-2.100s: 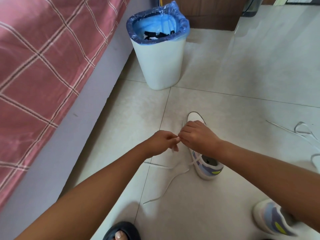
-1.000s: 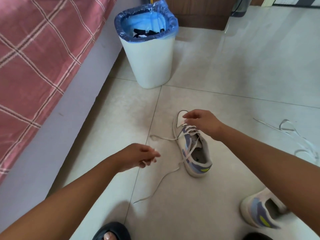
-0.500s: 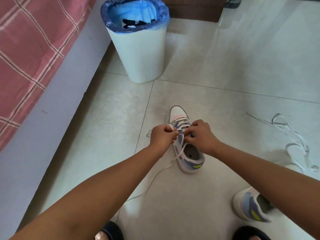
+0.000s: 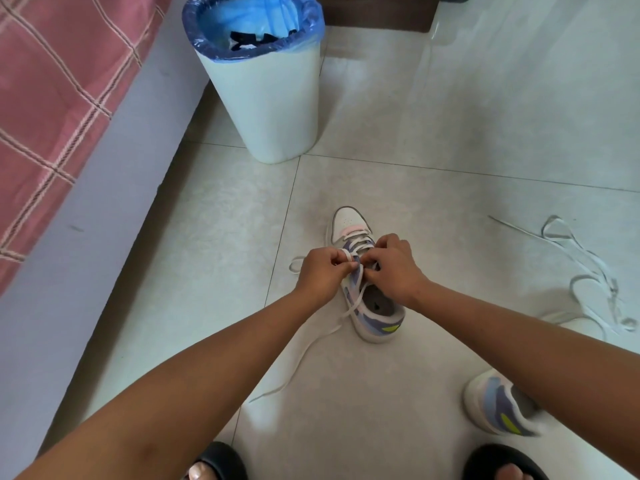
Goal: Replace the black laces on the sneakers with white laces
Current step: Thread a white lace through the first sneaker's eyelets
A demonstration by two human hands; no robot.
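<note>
A white, purple and blue sneaker stands on the tiled floor, toe pointing away from me, with a white lace partly threaded through its lower eyelets. My left hand pinches the lace at the shoe's left side. My right hand pinches lace over the tongue, close to the left hand. One loose lace end trails toward me on the floor. The second sneaker lies at the lower right, partly hidden by my right forearm. Another white lace lies loose at the right. Black laces lie in the bin.
A white bin with a blue liner stands beyond the sneaker. A bed with a pink checked cover and grey side runs along the left. My feet in black slippers show at the bottom edge.
My left hand, which had drawn lace out to the left a second ago, came back to the shoe. Both hands now work close together over the eyelets. The view has shifted downward.
</note>
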